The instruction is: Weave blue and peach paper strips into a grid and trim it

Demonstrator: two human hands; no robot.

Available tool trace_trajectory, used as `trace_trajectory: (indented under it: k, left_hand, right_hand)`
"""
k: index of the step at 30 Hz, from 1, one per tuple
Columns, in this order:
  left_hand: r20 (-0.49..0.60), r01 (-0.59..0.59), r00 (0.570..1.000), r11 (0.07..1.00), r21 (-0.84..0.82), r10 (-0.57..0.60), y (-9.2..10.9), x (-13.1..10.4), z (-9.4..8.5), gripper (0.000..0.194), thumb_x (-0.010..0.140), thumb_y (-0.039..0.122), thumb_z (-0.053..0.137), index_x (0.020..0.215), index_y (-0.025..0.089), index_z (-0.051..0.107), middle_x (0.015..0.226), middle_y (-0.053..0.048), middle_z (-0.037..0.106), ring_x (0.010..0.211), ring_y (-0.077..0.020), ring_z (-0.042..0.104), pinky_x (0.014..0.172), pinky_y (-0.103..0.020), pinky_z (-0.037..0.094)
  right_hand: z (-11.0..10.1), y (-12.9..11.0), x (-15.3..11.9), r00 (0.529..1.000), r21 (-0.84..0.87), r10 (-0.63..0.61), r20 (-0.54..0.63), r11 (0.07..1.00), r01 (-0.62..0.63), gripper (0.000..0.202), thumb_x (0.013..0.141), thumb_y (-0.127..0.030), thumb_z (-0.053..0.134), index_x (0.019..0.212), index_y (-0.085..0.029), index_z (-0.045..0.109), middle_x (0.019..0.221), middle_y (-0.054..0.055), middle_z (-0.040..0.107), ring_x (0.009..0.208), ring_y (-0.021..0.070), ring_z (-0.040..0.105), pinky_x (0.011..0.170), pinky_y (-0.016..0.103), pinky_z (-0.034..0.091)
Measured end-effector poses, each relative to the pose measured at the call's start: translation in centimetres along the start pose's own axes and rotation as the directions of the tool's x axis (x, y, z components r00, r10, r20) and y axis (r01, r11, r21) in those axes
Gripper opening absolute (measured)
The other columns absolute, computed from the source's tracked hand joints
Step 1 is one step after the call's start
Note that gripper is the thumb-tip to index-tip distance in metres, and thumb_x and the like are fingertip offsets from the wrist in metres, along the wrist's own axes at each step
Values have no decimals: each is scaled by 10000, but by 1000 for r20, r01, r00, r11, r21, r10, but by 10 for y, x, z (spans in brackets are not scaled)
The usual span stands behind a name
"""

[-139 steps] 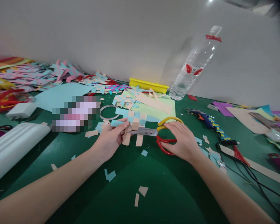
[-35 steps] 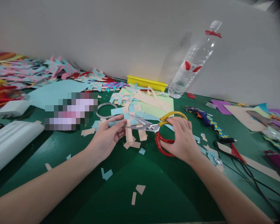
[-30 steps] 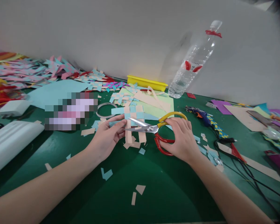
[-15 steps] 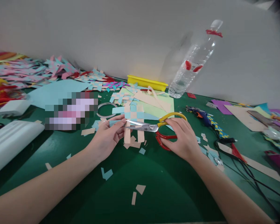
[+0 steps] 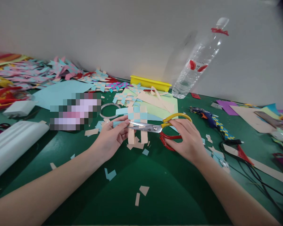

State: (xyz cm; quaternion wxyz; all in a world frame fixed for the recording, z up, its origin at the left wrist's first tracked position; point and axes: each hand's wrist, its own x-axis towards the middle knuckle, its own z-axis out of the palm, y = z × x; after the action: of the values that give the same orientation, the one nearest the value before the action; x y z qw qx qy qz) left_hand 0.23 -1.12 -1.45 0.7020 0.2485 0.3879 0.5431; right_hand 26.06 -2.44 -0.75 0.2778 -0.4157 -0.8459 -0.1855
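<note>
My left hand [image 5: 114,133] pinches a small woven paper piece [image 5: 138,113] by its left side. Pale peach and light blue strips make a checker pattern, with two peach strips hanging down and a blue one sticking out to the left. My right hand [image 5: 187,138] grips scissors [image 5: 153,128] with a yellow and a red handle loop. The blades lie across the lower part of the weave, pointing left, slightly parted, their tips close to my left thumb. My left fingers behind the paper are partly hidden.
Paper scraps [image 5: 110,174] lie on the green table [image 5: 89,197]. A plastic bottle [image 5: 198,62] leans against the grey wall behind a yellow tray [image 5: 151,83]. To the right are a glue gun [image 5: 202,116] and black cables [image 5: 254,175]; a tape ring [image 5: 110,110] sits left of the weave.
The whole view has shifted slightly, so everything appears a little further right. My hands, the scissors and the woven paper keep nearly the same positions relative to each other.
</note>
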Motion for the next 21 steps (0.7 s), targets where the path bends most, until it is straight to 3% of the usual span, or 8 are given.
trace_trajectory:
  k: [21]
  left_hand:
    - [-3, -16, 1000, 997, 75, 16, 2, 0, 2, 135, 834, 108, 610, 930, 169, 681, 724, -20, 672, 597, -96, 627, 530, -166, 551]
  right_hand:
    - [0, 1, -1, 999, 3, -18, -34, 1000, 18, 378, 785, -269, 638, 1118, -114, 552, 1033, 142, 634, 960, 257, 604, 850, 411, 521]
